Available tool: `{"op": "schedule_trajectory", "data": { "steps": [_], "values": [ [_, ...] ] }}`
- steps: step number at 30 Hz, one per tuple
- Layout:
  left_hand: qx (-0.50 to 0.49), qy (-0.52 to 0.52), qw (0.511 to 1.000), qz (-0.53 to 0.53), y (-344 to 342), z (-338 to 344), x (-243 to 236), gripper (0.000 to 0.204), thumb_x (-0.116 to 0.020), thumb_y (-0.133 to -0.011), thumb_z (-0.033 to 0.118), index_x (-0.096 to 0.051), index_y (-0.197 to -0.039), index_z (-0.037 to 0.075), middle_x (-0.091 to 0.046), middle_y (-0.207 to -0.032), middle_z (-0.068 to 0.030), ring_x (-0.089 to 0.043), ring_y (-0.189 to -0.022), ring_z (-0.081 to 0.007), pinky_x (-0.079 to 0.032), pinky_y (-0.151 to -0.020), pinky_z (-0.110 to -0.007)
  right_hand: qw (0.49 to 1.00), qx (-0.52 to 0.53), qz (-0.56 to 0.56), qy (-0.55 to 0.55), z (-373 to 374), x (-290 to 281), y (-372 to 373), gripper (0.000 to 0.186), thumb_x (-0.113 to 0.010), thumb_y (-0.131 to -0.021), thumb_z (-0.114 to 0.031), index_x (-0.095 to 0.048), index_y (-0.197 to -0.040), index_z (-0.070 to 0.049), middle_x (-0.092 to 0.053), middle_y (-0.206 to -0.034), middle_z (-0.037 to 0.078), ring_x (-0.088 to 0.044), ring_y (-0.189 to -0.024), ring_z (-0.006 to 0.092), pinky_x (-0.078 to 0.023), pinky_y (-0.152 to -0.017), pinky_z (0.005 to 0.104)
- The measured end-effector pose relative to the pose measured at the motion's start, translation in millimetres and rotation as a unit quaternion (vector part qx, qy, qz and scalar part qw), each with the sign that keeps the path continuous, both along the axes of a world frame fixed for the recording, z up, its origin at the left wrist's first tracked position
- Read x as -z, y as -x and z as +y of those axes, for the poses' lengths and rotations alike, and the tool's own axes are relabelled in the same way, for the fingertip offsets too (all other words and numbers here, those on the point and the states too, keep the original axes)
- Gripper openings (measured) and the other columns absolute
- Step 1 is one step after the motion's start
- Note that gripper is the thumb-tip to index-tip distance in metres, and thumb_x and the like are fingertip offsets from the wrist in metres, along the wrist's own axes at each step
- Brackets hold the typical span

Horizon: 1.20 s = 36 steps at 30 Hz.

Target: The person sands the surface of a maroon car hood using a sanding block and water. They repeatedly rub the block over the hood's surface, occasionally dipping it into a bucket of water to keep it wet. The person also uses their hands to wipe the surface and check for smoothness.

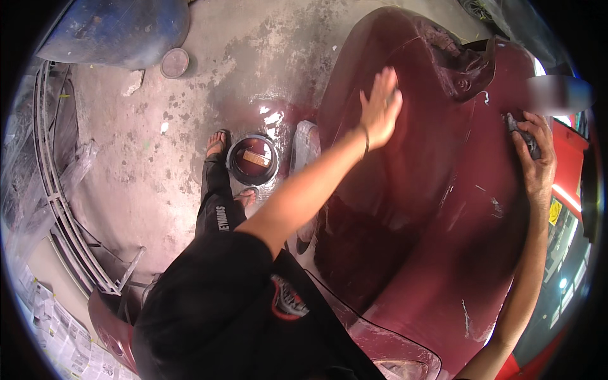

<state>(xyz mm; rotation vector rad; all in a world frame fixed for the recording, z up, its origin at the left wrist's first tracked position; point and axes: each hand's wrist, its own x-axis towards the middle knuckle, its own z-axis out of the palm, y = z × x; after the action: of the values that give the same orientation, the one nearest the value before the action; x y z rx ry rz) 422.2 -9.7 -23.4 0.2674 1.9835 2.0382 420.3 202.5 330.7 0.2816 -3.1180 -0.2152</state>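
Observation:
My left hand (380, 111) is over the maroon car body panel (354, 209), fingers stretched out and palm toward the surface; whether it touches cannot be told. My right hand (537, 152) is on the right part of the panel, fingers wrapped round a dark grey pad (527, 138). Pale scuffs mark the panel beside it. Above, between the hands, is a recessed opening (462, 82) in the bodywork. On the wet floor left of the car stands a black bucket (237, 161) of reddish liquid with a tan block (256, 158) in it.
A blue panel (114, 28) and a small round can (175, 63) lie at upper left. Metal frames (55, 190) and plastic sheeting line the left. My sandalled feet flank the bucket. A long pale object (304, 142) lies by the car. A red vehicle (563, 164) is at right.

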Motion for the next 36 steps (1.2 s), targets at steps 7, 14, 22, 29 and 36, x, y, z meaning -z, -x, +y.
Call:
{"op": "schedule_trajectory", "data": {
  "steps": [7,14,22,29,36],
  "values": [
    [0.037,-0.001,0.992,-0.119,-136.3,-22.4,43.7,0.078,-0.020,-0.114,0.063,-0.007,-0.177,0.019,-0.002,-0.185,-0.0057,0.002,-0.170,-0.0284,0.004,-0.129,-0.071,0.999,0.028,-0.011,-0.016,9.1,5.9,-14.5,0.022,-0.079,-0.095,-0.010,-0.077,-0.117,-0.007,-0.068,-0.145,0.011,-0.049,-0.153,0.0337,-0.038,-0.127,0.0509],
    [0.020,0.025,0.991,-0.127,-70.5,-11.7,64.1,0.078,-0.015,-0.114,0.062,-0.005,-0.177,0.017,-0.001,-0.185,-0.0064,0.000,-0.170,-0.0281,0.003,-0.131,-0.066,1.000,0.016,-0.006,-0.012,10.4,3.7,-13.6,0.023,-0.079,-0.096,-0.013,-0.076,-0.118,-0.007,-0.068,-0.146,0.011,-0.049,-0.153,0.0334,-0.038,-0.126,0.0499],
    [0.035,0.039,0.988,-0.148,-177.6,-44.9,80.7,0.076,-0.019,-0.115,0.062,-0.009,-0.177,0.020,-0.005,-0.185,-0.0034,-0.001,-0.170,-0.0276,0.002,-0.131,-0.066,1.000,0.021,-0.004,-0.010,17.0,7.1,-8.4,0.023,-0.078,-0.099,-0.017,-0.075,-0.119,-0.006,-0.067,-0.147,0.012,-0.048,-0.154,0.0344,-0.037,-0.127,0.0497],
    [0.027,0.016,0.990,-0.137,-49.0,-16.1,78.8,0.078,-0.018,-0.114,0.063,-0.006,-0.177,0.017,-0.003,-0.185,-0.0064,0.002,-0.170,-0.0288,0.003,-0.131,-0.067,0.999,0.022,-0.008,-0.027,8.1,5.4,-8.6,0.023,-0.080,-0.096,-0.012,-0.075,-0.117,-0.005,-0.068,-0.145,0.012,-0.050,-0.153,0.0350,-0.038,-0.127,0.0502],
    [0.044,0.007,0.993,-0.110,14.9,16.1,60.5,0.082,-0.017,-0.113,0.067,-0.004,-0.177,0.017,0.000,-0.185,-0.0067,0.000,-0.170,-0.0307,0.004,-0.130,-0.068,0.999,0.045,-0.020,-0.020,-12.8,-1.7,-14.4,0.019,-0.081,-0.090,-0.006,-0.076,-0.109,-0.004,-0.069,-0.137,0.014,-0.052,-0.150,0.0398,-0.039,-0.125,0.0539]
  ]
}}
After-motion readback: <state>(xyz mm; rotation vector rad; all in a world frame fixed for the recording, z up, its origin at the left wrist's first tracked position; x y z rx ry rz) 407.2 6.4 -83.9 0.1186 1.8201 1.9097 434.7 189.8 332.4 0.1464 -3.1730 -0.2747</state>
